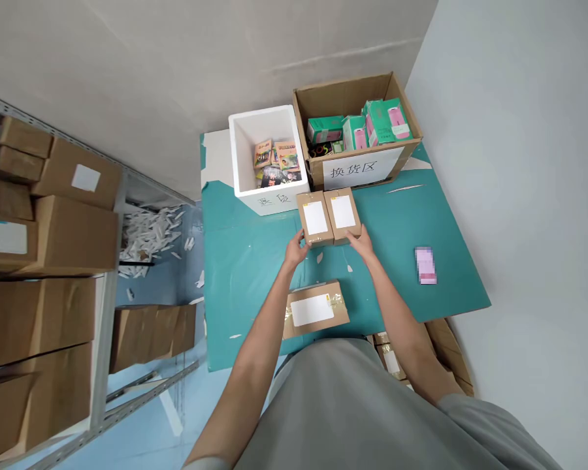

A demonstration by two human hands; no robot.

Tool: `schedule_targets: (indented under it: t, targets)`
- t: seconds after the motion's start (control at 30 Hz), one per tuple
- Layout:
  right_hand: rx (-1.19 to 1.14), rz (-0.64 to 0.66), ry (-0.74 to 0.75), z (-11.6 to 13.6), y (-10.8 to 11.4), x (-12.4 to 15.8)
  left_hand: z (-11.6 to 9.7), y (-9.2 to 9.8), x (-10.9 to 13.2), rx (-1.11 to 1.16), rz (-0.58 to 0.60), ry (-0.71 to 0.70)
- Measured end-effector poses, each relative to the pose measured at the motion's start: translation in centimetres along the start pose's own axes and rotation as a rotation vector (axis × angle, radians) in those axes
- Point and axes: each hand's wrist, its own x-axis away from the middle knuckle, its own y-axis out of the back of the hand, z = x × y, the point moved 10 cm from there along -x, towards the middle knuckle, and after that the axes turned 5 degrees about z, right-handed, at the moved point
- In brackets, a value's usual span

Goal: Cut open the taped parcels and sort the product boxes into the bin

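Note:
Two small brown cartons with white labels stand side by side on the teal table (255, 261). My left hand (295, 250) grips the near left corner of the left carton (315, 220). My right hand (360, 241) is closed against the near right side of the right carton (343, 213). A third, flatter taped carton with a white label (315, 309) lies on the table close to my body, between my forearms.
Behind the cartons stand a white foam box (240, 156) with small packets and an open cardboard box (406, 124) of green-and-pink packs. A blurred pink item (425, 266) lies at right. Metal shelves with brown cartons (76, 232) fill the left; the wall is at right.

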Motion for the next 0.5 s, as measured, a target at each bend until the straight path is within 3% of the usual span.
schedule_targets:
  t: [0.1, 0.23, 0.37, 0.5]
  targets:
    - [-0.072, 0.012, -0.111, -3.2, 1.7, 1.5, 0.0, 0.0, 1.1, 0.012, 0.011, 0.001]
    - [0.048, -0.078, -0.210, -9.4, 5.0, 7.2, 2.7, 2.8, 6.5, -0.086, -0.103, -0.039]
    - [0.178, -0.139, -0.401, -15.7, 6.2, 14.7, 8.4, 5.8, 14.3, -0.125, -0.264, 0.003]
    - [0.296, -0.130, -0.471, -17.8, 5.2, 19.1, 14.1, 6.0, 20.3, -0.055, -0.271, 0.089]
